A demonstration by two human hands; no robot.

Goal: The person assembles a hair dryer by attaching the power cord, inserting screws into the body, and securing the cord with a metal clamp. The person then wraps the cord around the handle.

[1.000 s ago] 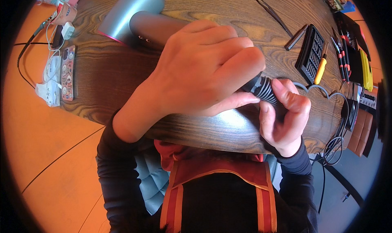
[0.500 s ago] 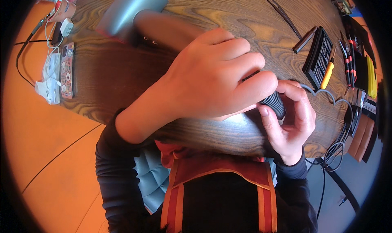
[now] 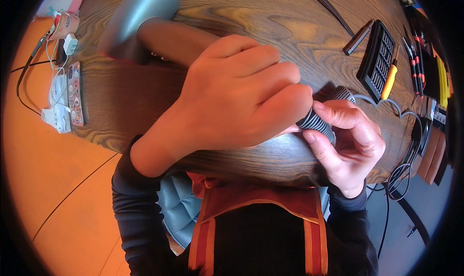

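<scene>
My left hand [image 3: 241, 97] is closed in a fist around the end of a hair dryer's brown handle [image 3: 174, 39]; its silver-grey head [image 3: 137, 20] points away at the upper left. A black ribbed cylinder [image 3: 316, 123] comes out of the left fist. My right hand [image 3: 350, 140] pinches this cylinder between thumb and fingers, close beside the left knuckles. Just beyond the right fingers lies a grey perforated sleeve [image 3: 343, 94], with a grey cord [image 3: 386, 102] leading away from it. What the left fingers wrap is partly hidden beneath the hand.
A black bit case [image 3: 377, 58], a yellow-handled screwdriver [image 3: 389, 81], a dark pen-like driver [image 3: 358, 37] and tweezers [image 3: 333, 10] lie on the right. Red-and-black tools [image 3: 416, 65] are farther right. A phone [image 3: 75, 94] and white cables edge the wooden table's left side.
Both hands stay on the hair dryer, the left one shifted slightly left. The ribbed cylinder now lies more sideways, and the perforated sleeve shows beyond the right fingers.
</scene>
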